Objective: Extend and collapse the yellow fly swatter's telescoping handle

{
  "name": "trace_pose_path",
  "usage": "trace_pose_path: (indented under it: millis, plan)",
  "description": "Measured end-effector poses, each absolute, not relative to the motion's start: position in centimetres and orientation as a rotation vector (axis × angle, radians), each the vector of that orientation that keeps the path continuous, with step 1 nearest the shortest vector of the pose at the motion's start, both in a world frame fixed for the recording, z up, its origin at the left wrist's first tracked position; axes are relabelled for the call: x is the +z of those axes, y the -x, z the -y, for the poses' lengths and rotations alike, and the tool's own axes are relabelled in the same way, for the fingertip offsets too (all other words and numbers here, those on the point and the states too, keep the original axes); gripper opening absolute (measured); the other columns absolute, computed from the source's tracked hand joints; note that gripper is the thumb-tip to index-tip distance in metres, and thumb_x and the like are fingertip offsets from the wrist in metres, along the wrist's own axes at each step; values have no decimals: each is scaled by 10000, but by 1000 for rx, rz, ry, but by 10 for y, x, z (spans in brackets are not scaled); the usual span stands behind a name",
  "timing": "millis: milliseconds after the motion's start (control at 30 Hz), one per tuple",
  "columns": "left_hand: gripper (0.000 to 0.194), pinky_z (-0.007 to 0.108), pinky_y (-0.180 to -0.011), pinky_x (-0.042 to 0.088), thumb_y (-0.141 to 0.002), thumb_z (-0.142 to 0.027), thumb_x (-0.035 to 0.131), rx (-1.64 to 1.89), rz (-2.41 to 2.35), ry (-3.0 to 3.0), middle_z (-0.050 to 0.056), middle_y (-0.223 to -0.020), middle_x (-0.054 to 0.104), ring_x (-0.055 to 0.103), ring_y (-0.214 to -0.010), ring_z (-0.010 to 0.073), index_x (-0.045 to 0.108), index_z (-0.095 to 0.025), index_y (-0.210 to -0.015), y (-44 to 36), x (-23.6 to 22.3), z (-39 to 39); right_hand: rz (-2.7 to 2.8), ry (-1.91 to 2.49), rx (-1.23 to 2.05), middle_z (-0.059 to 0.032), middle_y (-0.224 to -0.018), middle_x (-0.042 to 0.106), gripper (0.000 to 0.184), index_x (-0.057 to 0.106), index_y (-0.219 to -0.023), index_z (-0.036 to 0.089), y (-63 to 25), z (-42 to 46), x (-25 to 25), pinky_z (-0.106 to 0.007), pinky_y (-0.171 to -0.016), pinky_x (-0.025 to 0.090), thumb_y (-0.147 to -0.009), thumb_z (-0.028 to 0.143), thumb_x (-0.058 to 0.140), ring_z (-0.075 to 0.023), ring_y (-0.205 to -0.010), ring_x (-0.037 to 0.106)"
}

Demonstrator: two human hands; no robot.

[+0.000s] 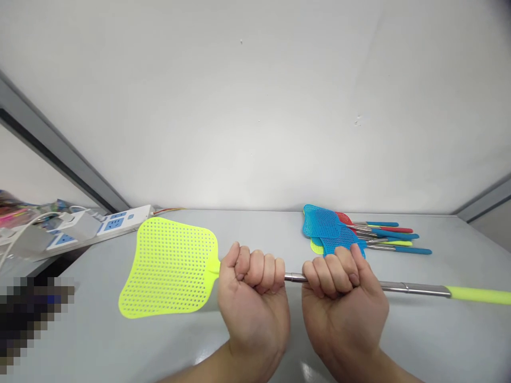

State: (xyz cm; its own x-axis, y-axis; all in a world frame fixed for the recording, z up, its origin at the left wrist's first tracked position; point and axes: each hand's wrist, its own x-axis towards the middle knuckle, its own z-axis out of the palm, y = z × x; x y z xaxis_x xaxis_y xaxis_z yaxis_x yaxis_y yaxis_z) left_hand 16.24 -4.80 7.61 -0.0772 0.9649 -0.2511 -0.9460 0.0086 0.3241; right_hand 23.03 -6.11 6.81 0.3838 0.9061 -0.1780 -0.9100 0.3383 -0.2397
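Observation:
Both hands grip a yellow-green fly swatter (171, 271) held level above the table. My left hand (255, 298) is wrapped round its metal rod close to the perforated head, which points left. My right hand (341, 298) closes round the rod farther along, with a short stretch of bare metal showing between the two fists. To the right of that hand the rod runs on in stepped sections to a yellow-green grip that leaves the frame at the right edge.
A pile of fly swatters (327, 226) in blue, red and yellow-green lies at the back right of the grey table (247, 229). A white power strip (128, 221) with plugged-in adapters stands at the left, near colourful bagged items (19, 213). A white wall (255, 106) rises behind.

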Motion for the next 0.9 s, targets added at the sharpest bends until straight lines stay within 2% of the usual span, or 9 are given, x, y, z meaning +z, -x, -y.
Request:
trace_pose_path:
  millis: [500, 700, 900]
  plan:
    - [349, 235, -357, 171, -749, -209, 363, 1522, -451, -33, -56, -431, 66, 82, -386, 79, 159, -181, -467, -167, 79, 56, 18, 444, 1234, 73, -401, 67, 363, 127, -505, 177, -227, 63, 74, -219, -327, 149, -732, 280, 391, -70, -359, 69]
    - [362, 233, -403, 271, -774, -242, 319, 1496, -468, -179, -41, -415, 110, 182, -395, 86, 171, -171, -451, -165, 85, 65, -30, 528, 1410, 79, -424, 70, 314, 134, -521, 179, -238, 55, 74, -194, -336, 162, -744, 230, 349, -55, -358, 66]
    - [306, 242, -477, 348, -750, -197, 373, 1345, -475, -209, -51, -459, 178, 237, -419, 71, 231, -175, -480, -154, 90, 47, -44, 452, 1364, 73, -440, 109, 302, 170, -525, 176, -244, 50, 83, -204, -378, 230, -727, 247, 383, -60, -371, 148]
